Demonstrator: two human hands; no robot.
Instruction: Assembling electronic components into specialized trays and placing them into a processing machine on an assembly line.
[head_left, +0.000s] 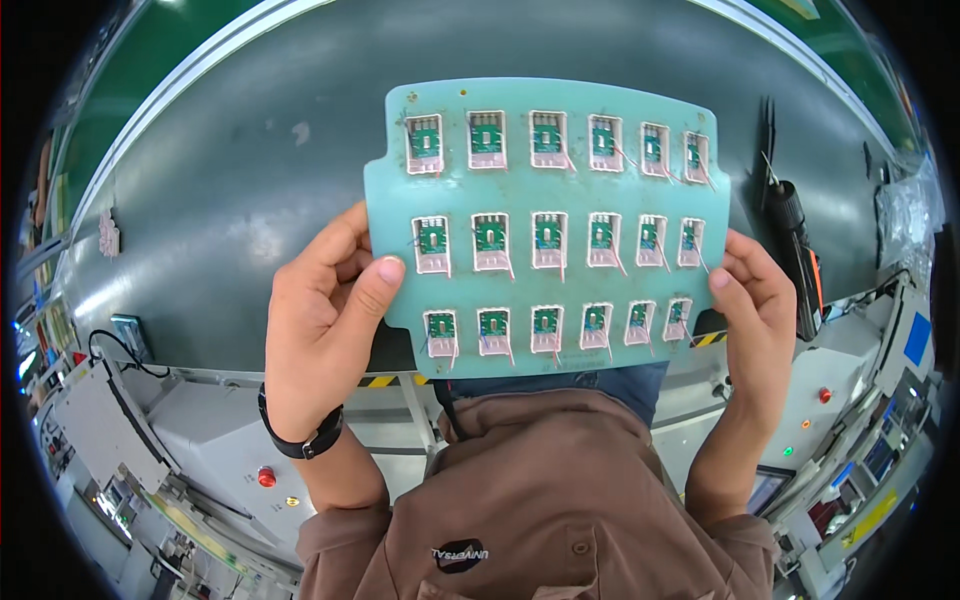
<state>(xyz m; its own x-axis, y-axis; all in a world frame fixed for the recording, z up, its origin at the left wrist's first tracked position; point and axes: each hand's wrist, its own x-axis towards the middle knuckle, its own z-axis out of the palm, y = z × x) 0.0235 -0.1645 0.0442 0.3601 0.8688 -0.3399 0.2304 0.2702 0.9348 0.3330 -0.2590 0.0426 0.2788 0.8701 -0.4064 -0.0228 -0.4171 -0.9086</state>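
1. A flat teal tray (545, 100) was held up in both hands above a grey conveyor belt (250, 180), its long axis running side to side between the two grips and its face turned up toward the camera.
2. The left hand (325, 320) was closed on the tray's left edge, thumb pressed flat on the front near the middle row, fingers curled behind.
3. The right hand (757, 310) was closed on the opposite edge, thumb on the front, fingers wrapped around the back.
4. The tray looked like a thin, stiff, matte sheet with rounded corners and a notch in the edge just above the left grip.
5. Between the grips sat three rows of six small rectangular pockets with pale frames, each holding a small green circuit board (547, 232); thin wires trailed from several.
6. A black band (300, 440) circled the left wrist below that grip.
7. A dark tool (795, 250) lay on the belt just beyond the right grip.
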